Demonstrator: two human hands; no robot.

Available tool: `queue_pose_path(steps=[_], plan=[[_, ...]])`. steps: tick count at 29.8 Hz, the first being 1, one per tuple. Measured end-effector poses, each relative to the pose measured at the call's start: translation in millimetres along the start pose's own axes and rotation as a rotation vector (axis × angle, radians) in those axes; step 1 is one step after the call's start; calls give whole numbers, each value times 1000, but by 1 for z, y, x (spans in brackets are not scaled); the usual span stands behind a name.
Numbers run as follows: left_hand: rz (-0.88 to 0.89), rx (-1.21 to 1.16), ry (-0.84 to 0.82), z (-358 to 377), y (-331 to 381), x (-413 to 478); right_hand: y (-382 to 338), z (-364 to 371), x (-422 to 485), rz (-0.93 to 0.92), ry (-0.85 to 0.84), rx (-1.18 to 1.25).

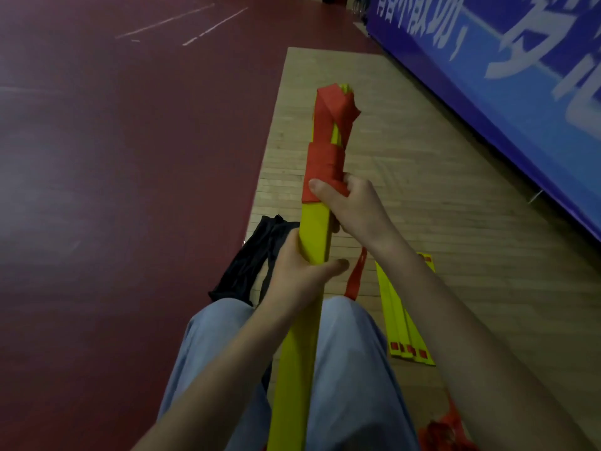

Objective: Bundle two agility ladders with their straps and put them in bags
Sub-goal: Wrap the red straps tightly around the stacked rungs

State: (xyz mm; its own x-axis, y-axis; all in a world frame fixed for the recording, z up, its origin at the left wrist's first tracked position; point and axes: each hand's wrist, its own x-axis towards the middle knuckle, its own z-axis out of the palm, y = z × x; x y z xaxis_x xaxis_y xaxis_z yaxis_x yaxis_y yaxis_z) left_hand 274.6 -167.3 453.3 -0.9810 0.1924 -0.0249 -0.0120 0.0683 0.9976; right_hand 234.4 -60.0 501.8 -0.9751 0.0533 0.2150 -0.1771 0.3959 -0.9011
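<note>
A stacked bundle of yellow ladder rungs (314, 232) rises from my lap toward the far end, where a red strap (325, 157) is wound round it several times. My left hand (302, 271) grips the yellow bundle at its middle. My right hand (351, 206) grips the bundle at the lower edge of the red wrapping, thumb across the strap. A loose red strap end (356, 275) hangs down below my right wrist. A second ladder (406, 320), yellow rungs with red tabs, lies flat on the wooden floor to my right. A black bag (253, 262) lies crumpled on the floor left of the bundle.
My knees in light blue trousers (344, 369) are under the bundle. Dark red sports flooring (113, 157) spreads to the left of the wooden strip (422, 190). A blue banner (504, 76) with white lettering runs along the right. More red strap material (445, 431) is piled at the bottom right.
</note>
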Motion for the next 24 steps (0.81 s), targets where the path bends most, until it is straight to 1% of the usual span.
queue_pose_path(steps=[1,3,6,8,9,10,12,13,14,15,17,18,20,22,24], plan=[[-28,1,12,-2,1,-2,-2,-2,-2,3,-34,40],[-88,-131,-60,-9,1,-1,-1,-9,-5,18,-120,165],[-174,-552,-342,-13,2,-9,6,-15,-8,60,-218,321],[-235,-834,-597,-11,1,-13,8,-12,-11,117,-294,359],[-245,-951,-729,-10,-2,-13,8,-10,-14,138,-302,347],[-236,-960,-774,-8,-6,-8,8,-8,-17,148,-284,321],[-138,-579,-530,-8,-24,-16,7,-9,-19,158,-226,286],[-183,-461,-569,-21,-23,-19,7,-9,-19,169,-200,282],[-211,-409,-596,-25,-20,-17,5,-11,-19,181,-177,273],[-241,-378,-560,-24,-13,-15,3,-12,-18,184,-154,242],[-289,-348,-383,-17,-4,-10,2,-12,-16,186,-119,155],[-255,-259,-363,-18,-4,-14,1,-11,-16,191,-111,130],[-178,-133,-241,-11,-8,-13,2,-8,-16,204,-114,120],[-196,-133,-179,-10,-7,-15,2,-6,-19,223,-139,139],[-237,-221,-173,-13,-8,-17,6,-7,-24,239,-187,199]])
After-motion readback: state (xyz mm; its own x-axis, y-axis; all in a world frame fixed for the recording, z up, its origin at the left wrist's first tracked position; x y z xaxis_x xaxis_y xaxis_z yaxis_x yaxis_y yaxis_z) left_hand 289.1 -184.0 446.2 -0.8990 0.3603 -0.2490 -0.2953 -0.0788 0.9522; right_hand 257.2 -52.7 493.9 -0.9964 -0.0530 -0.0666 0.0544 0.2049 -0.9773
